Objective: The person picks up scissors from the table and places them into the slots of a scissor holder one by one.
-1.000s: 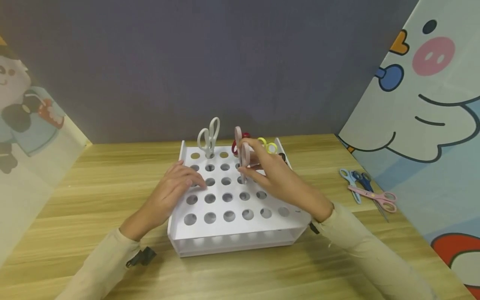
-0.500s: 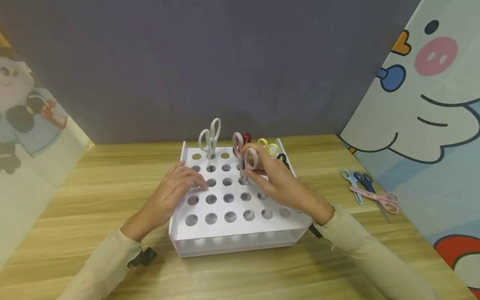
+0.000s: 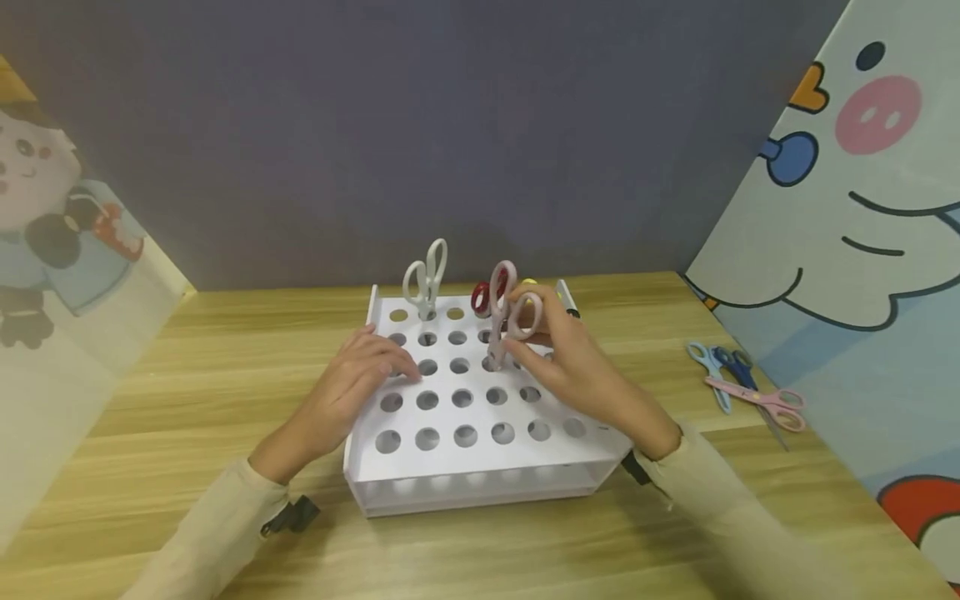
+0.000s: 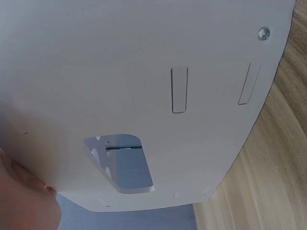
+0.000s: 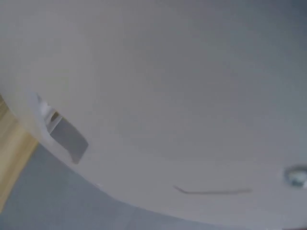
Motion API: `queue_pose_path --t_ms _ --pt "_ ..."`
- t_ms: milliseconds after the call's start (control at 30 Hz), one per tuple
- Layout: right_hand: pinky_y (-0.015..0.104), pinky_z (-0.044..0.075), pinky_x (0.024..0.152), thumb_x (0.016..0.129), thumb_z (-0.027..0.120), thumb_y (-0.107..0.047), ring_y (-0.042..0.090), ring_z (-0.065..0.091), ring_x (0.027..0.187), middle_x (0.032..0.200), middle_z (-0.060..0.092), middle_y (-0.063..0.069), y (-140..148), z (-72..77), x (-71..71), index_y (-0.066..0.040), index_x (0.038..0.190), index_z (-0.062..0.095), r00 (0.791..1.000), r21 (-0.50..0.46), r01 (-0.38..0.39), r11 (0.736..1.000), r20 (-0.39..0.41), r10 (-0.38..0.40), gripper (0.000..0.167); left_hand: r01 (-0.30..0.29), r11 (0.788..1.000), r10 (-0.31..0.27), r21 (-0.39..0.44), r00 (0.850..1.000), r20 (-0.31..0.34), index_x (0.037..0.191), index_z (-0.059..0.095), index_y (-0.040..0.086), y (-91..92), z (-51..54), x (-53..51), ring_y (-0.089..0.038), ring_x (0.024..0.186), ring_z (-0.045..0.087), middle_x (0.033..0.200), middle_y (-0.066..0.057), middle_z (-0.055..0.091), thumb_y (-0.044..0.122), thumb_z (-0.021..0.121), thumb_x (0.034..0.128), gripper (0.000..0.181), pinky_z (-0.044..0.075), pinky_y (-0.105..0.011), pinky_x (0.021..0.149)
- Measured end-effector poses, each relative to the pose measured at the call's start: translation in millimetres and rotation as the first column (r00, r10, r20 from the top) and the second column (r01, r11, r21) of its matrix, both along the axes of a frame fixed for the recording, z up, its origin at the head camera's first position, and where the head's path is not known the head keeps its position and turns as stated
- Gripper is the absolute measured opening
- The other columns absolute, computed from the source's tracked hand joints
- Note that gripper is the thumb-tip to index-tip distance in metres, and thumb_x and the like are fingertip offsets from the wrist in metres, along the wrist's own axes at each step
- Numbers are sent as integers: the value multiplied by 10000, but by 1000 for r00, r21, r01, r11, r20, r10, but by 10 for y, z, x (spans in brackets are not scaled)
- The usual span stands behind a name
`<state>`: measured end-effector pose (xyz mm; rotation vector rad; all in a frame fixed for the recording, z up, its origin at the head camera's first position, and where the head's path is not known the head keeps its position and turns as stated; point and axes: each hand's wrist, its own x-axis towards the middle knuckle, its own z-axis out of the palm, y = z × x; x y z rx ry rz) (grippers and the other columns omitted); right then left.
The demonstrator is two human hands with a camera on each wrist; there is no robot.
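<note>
My right hand (image 3: 573, 354) pinches the handle of pale pink scissors (image 3: 497, 325), which stand upright with their tip end at a hole of a white rack (image 3: 480, 456). The blades below the hole are hidden. On the rack's left side rests my left hand (image 3: 352, 379), its fingers lying relaxed over the edge onto the holed top. Part of that hand (image 4: 29, 206) also shows against the rack's side panel (image 4: 216, 134) in the left wrist view. The right wrist view holds mostly the other side panel (image 5: 158, 110).
White scissors (image 3: 427, 287) stand in the back row, with red-handled scissors (image 3: 480, 297) to their right. Yellow handles (image 3: 528, 283) are partly hidden behind my right hand. On the table at right lie light blue scissors (image 3: 705, 358), dark blue scissors (image 3: 738, 367) and pink scissors (image 3: 750, 394).
The pale pink scissors have turned in my right hand, so both finger loops now face the camera more broadly. My left hand stays at the rack's left side.
</note>
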<state>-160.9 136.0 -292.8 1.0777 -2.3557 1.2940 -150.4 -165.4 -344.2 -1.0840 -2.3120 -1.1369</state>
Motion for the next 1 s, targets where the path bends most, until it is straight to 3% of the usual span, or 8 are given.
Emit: queue_pose_path --t_ms 133,233,433,500,667,767,867,1000 --pt "257 567 886 928 654 19 223 641 1033 1158 554 127 55 0 24 -28 1331 372 1000 -21 17 1000 -8 -17 494 12 1000 -12 5 1000 -3 1002 713 127 22 3 -8 -225 1148 573 1093 9 693 29 364 1010 362 111 -533 1216" --pt "256 581 839 925 642 45 200 654 945 1091 601 130 74 16 34 -9 1351 332 995 -30 48 998 -84 -50 529 14 1000 -14 9 1000 -5 1006 714 130 23 17 -6 -221 1144 572 1095 8 692 23 368 1009 363 113 -528 1216" --pt "277 582 755 915 691 -24 142 670 826 981 680 98 108 128 83 -16 1394 335 942 15 148 989 -305 -137 598 6 1000 -5 26 1000 -15 1021 718 143 -6 39 17 -214 1128 578 1089 8 696 5 360 1007 384 118 -554 1207" --pt "295 589 761 906 709 -33 147 683 840 1017 697 90 146 163 108 -34 1399 372 942 26 154 988 -307 -138 597 8 1000 -7 29 1000 -14 1026 718 147 -15 36 20 -214 1125 580 1090 14 696 2 362 1006 384 117 -559 1205" --pt "289 581 817 898 703 10 157 701 909 1166 710 74 277 195 138 -59 1404 440 972 5 92 996 -220 -88 574 7 1000 -7 13 1000 -2 1033 713 150 -17 22 20 -210 1135 579 1102 29 692 11 360 1010 380 108 -546 1212" --pt "288 565 870 910 681 22 156 687 1005 1203 701 55 355 221 134 -72 1391 483 977 -10 91 996 -192 -91 528 7 1000 -7 9 1000 1 1031 714 147 -8 24 24 -208 1135 579 1100 25 692 11 358 1011 382 108 -537 1216" --pt "277 551 906 932 650 21 157 661 1079 1189 700 51 441 271 124 -71 1342 545 969 -22 139 990 -204 -141 433 13 1000 -13 14 1000 -6 1031 716 131 5 26 25 -220 1129 580 1093 0 696 -6 358 1003 384 113 -525 1218" --pt "212 537 889 947 614 38 179 670 1044 1143 710 64 581 308 63 -27 1238 623 938 -53 210 976 -269 -217 298 18 1000 -18 22 1000 -14 1031 718 136 24 23 20 -231 1123 581 1088 -15 698 -21 371 992 383 120 -516 1218"
